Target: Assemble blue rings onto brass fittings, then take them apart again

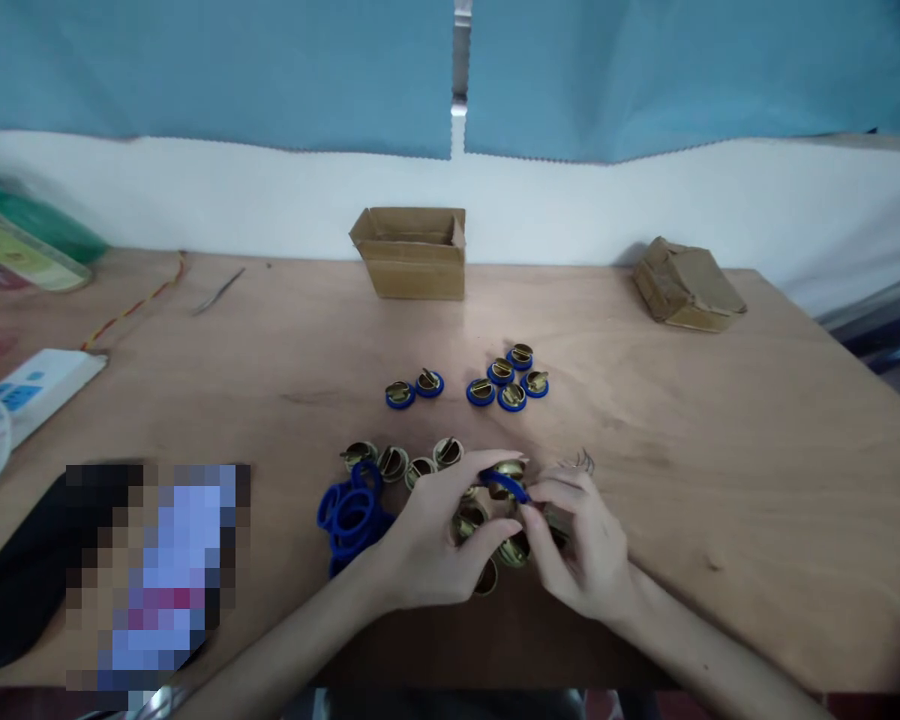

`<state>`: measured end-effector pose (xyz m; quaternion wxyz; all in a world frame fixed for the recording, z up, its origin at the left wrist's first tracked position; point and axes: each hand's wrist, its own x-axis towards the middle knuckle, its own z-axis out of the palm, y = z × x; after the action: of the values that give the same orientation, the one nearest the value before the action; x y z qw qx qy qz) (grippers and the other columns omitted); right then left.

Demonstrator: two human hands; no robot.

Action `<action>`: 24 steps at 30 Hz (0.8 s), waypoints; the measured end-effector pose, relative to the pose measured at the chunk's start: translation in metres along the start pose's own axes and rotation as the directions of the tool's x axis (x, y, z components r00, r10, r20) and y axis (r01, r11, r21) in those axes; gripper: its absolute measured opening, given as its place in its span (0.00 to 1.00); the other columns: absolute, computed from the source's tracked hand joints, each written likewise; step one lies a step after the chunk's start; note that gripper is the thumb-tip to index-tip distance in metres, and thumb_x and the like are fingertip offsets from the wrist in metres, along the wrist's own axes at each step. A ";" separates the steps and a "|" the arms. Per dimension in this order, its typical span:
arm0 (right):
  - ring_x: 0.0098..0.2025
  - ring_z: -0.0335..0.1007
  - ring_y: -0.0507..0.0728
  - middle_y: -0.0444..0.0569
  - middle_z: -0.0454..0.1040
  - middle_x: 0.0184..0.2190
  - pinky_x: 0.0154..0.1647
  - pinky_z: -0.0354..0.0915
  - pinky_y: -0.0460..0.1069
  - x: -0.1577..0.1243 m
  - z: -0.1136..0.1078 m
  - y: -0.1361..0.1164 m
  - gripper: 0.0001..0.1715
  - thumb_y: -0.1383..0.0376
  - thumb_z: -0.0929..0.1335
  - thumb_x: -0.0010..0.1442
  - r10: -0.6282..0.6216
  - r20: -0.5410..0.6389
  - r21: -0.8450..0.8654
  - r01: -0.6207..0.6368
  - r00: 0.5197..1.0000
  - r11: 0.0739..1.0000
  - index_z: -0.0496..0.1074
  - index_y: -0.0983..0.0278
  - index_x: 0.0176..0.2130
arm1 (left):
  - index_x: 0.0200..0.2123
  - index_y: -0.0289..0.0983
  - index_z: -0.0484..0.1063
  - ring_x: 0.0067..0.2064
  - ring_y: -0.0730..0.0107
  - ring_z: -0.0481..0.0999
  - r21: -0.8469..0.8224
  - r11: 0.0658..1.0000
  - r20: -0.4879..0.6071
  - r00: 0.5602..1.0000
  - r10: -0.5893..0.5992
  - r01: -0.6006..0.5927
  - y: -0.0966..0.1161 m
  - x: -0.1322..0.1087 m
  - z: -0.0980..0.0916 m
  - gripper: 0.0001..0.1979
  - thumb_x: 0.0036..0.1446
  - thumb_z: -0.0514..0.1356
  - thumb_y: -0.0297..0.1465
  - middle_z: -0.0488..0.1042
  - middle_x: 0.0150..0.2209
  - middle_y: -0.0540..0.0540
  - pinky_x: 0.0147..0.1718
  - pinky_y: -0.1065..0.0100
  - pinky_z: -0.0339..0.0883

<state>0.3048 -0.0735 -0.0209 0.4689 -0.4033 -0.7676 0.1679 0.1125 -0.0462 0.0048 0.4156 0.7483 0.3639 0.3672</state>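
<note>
Between my two hands is a round brass-coloured piece with a blue ring (505, 484) partly around it. My left hand (439, 525) grips it from the left, thumb and fingers curved. On the other side, the fingers of my right hand (581, 540) pinch the ring's right edge. Loose brass-coloured round pieces (394, 462) with bar clips lie under and beside my hands, some of them hidden. A pile of blue rings (351, 515) sits left of my left hand. Farther back lie several brass pieces fitted with blue rings (501, 372).
An open cardboard box (420, 270) stands at the back, and a closed, crumpled one (686, 285) at back right. On the left are a power strip (37, 400), a black object (37, 570), a pixelated area, tweezers (220, 290) and a twisted cord (135, 305).
</note>
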 end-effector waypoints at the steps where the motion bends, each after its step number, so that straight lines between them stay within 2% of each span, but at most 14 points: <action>1: 0.39 0.73 0.58 0.50 0.71 0.41 0.37 0.73 0.53 0.001 -0.001 0.000 0.24 0.75 0.66 0.64 0.018 -0.029 0.059 -0.016 0.999 0.998 0.62 0.57 0.55 | 0.59 0.41 0.66 0.54 0.61 0.80 0.005 1.000 0.006 1.000 0.005 -0.005 0.000 0.000 -0.002 0.23 0.61 0.61 0.26 0.79 0.54 0.43 0.55 0.64 0.73; 3: 0.38 0.72 0.56 0.49 0.70 0.40 0.37 0.74 0.51 0.003 -0.004 0.000 0.26 0.74 0.64 0.66 0.105 -0.078 0.183 -0.089 0.991 0.979 0.60 0.56 0.59 | 0.60 0.42 0.64 0.55 0.62 0.80 0.010 1.000 0.003 1.000 0.005 -0.005 0.000 -0.002 -0.004 0.23 0.63 0.58 0.25 0.78 0.55 0.43 0.54 0.65 0.74; 5: 0.37 0.71 0.55 0.47 0.69 0.38 0.37 0.73 0.50 0.008 -0.007 0.000 0.22 0.71 0.63 0.69 0.211 -0.062 0.253 -0.189 0.975 0.949 0.62 0.56 0.59 | 0.60 0.42 0.63 0.54 0.63 0.80 -0.014 1.000 -0.030 0.999 0.013 -0.013 -0.002 -0.003 -0.004 0.21 0.65 0.56 0.24 0.78 0.54 0.42 0.53 0.64 0.75; 7: 0.35 0.69 0.54 0.46 0.69 0.36 0.36 0.72 0.49 0.013 -0.011 -0.001 0.13 0.67 0.63 0.70 0.303 0.066 0.285 -0.309 0.951 0.907 0.67 0.57 0.54 | 0.55 0.42 0.63 0.56 0.62 0.79 -0.080 0.997 -0.039 0.999 0.014 -0.017 -0.003 -0.004 -0.003 0.17 0.66 0.55 0.23 0.77 0.54 0.40 0.54 0.61 0.75; 9: 0.32 0.68 0.53 0.45 0.70 0.34 0.33 0.70 0.48 0.018 -0.014 -0.002 0.07 0.63 0.63 0.72 0.345 0.259 0.334 -0.419 0.902 0.844 0.70 0.58 0.48 | 0.48 0.42 0.63 0.58 0.60 0.77 -0.143 0.990 -0.013 1.000 -0.021 0.019 -0.004 -0.005 -0.002 0.11 0.66 0.54 0.23 0.74 0.58 0.37 0.55 0.57 0.75; 11: 0.29 0.67 0.52 0.43 0.69 0.30 0.30 0.67 0.47 0.021 -0.016 -0.003 0.10 0.59 0.63 0.72 0.347 0.410 0.372 -0.502 0.844 0.781 0.70 0.60 0.41 | 0.42 0.42 0.62 0.60 0.57 0.76 -0.192 0.978 0.013 0.997 -0.081 0.082 -0.003 -0.004 -0.003 0.08 0.66 0.54 0.23 0.68 0.65 0.35 0.54 0.55 0.75; 12: 0.28 0.66 0.51 0.42 0.69 0.28 0.29 0.66 0.47 0.023 -0.016 -0.004 0.12 0.57 0.63 0.72 0.348 0.450 0.387 -0.531 0.823 0.754 0.70 0.60 0.38 | 0.40 0.42 0.61 0.60 0.56 0.76 -0.218 0.970 0.015 0.994 -0.105 0.105 -0.002 -0.004 -0.004 0.07 0.66 0.54 0.23 0.65 0.67 0.34 0.54 0.56 0.75; 15: 0.26 0.64 0.50 0.41 0.68 0.25 0.27 0.63 0.46 0.025 -0.016 -0.004 0.19 0.53 0.64 0.71 0.381 0.489 0.434 -0.598 0.785 0.674 0.67 0.61 0.33 | 0.38 0.41 0.61 0.58 0.58 0.77 -0.323 0.938 0.004 0.992 -0.130 0.124 -0.001 -0.002 -0.008 0.06 0.67 0.57 0.26 0.64 0.67 0.35 0.56 0.57 0.74; 17: 0.24 0.65 0.50 0.41 0.68 0.24 0.26 0.63 0.46 0.026 -0.015 -0.002 0.20 0.50 0.65 0.70 0.417 0.492 0.463 -0.635 0.764 0.618 0.66 0.61 0.33 | 0.40 0.41 0.62 0.56 0.60 0.79 -0.367 0.925 -0.062 0.989 -0.136 0.104 -0.002 0.000 -0.010 0.04 0.68 0.57 0.28 0.69 0.63 0.36 0.55 0.59 0.74; 19: 0.24 0.66 0.50 0.40 0.68 0.23 0.26 0.63 0.46 0.026 -0.015 0.000 0.21 0.50 0.66 0.69 0.456 0.450 0.468 -0.638 0.768 0.612 0.65 0.61 0.32 | 0.42 0.40 0.64 0.53 0.61 0.80 -0.373 0.923 -0.152 0.976 -0.158 0.092 -0.004 0.002 -0.012 0.03 0.68 0.57 0.30 0.73 0.59 0.37 0.50 0.61 0.76; 21: 0.23 0.65 0.50 0.40 0.68 0.22 0.25 0.63 0.45 0.026 -0.015 0.003 0.20 0.52 0.67 0.68 0.491 0.348 0.436 -0.602 0.798 0.669 0.63 0.61 0.30 | 0.45 0.40 0.66 0.50 0.62 0.81 -0.351 0.929 -0.189 0.963 -0.191 0.115 -0.005 0.004 -0.015 0.04 0.68 0.58 0.32 0.74 0.57 0.39 0.45 0.64 0.76; 24: 0.23 0.63 0.49 0.39 0.67 0.22 0.24 0.60 0.45 0.022 -0.014 0.006 0.18 0.58 0.68 0.69 0.470 0.133 0.297 -0.487 0.873 0.821 0.63 0.60 0.29 | 0.51 0.40 0.69 0.51 0.61 0.80 -0.328 0.925 -0.109 0.965 -0.238 0.191 -0.005 0.004 -0.015 0.10 0.67 0.59 0.33 0.76 0.56 0.40 0.45 0.65 0.75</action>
<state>0.3145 -0.0543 -0.0045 0.4503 -0.4965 -0.6162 0.4135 0.1000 -0.0356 0.0075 0.5392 0.5992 0.4101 0.4267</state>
